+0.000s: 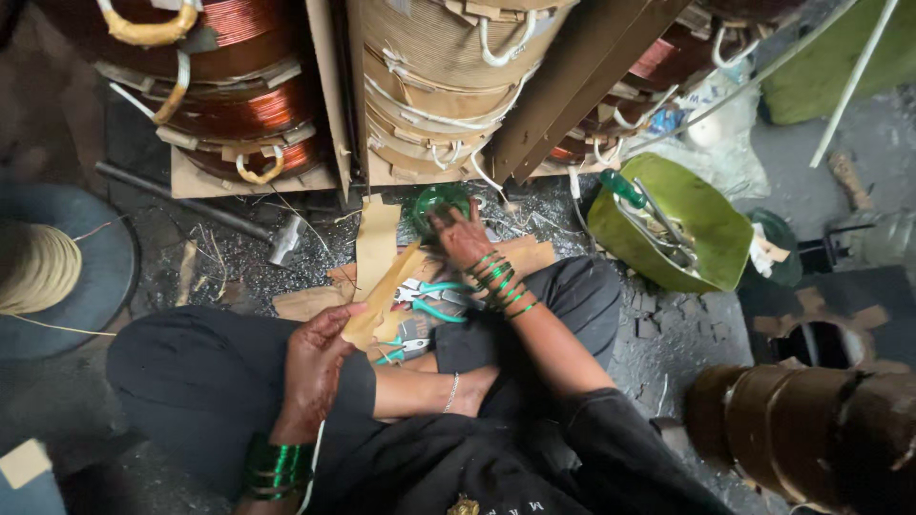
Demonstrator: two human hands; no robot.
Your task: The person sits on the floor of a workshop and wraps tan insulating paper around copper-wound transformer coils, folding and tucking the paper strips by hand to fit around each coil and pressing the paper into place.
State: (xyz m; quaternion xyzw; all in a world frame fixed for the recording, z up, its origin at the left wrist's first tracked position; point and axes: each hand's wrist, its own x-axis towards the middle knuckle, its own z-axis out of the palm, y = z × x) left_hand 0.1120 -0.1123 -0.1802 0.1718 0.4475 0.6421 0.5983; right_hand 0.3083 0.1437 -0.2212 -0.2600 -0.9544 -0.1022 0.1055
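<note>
Dusty grey floor [239, 248] fills the frame, with copper-wound coils [239, 105] along the top. At lower centre our left hand [315, 367] pinches a strip of tan insulating paper [382, 300], fingers closed on its edge. Just above centre our right hand [461, 234] reaches toward a green roll [434, 200], fingers spread open and holding nothing. Green-handled pliers [429, 300] lie between both hands; a hammer [284, 238] rests at centre left.

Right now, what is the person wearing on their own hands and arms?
Both hands are bare. The left hand has a stack of shiny green bangles at the wrist. The right hand has several thinner green bangles spread along the wrist. No sleeves cover the forearms; the clothing nearby is black.
</note>
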